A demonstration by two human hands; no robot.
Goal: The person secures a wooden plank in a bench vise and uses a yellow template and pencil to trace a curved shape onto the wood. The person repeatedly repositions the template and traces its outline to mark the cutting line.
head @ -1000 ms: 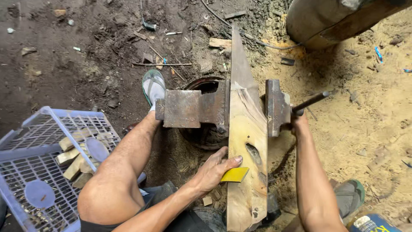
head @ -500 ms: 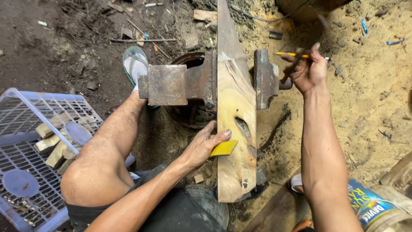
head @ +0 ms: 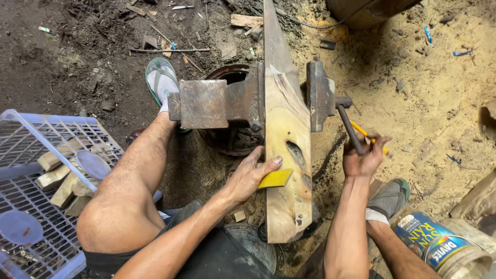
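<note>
A wooden plank was clamped upright in a rusty vise. The left hand was pressed flat, fingers open, against a yellow card on it. The vise handle and a yellow pencil were gripped by the right hand. A plastic crate and a paint can were set nearby on the dirt floor.

Floor is bare earth: dark, damp-looking soil w/ twigs, wood scraps & bits of litter on the left, pale yellow sawdust over the right. A lavender plastic crate w/ small wood blocks sits lower left; a rusty round drum shows at the top edge, a paint can lower right. Light is even, daylight-like, no walls or windows in view.
</note>
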